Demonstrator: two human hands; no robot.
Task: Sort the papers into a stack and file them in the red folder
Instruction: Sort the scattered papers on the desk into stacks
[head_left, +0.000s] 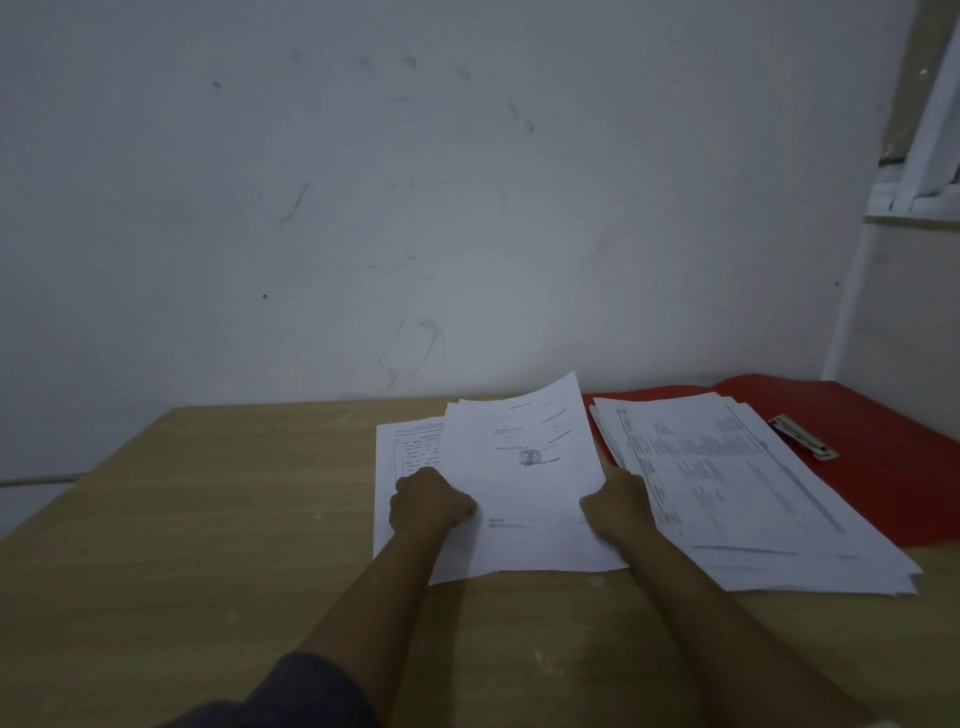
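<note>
A light wooden table (208, 519) with pale grain fills the lower part of the view, and a few faint whitish specks mark its top. Right behind the table's far edge rises a grey-white wall (363, 208), scuffed with dark smudges and thin curved scratches. A small dark hole (265, 297) sits in it above the table's left half. Beyond the table's far right corner stands a cream pillar (893, 301), topped by a ledge (909, 219) carrying a white window frame (930, 130). Left of the table a pale strip (36, 479) runs level along the wall; what it is cannot be told
</note>
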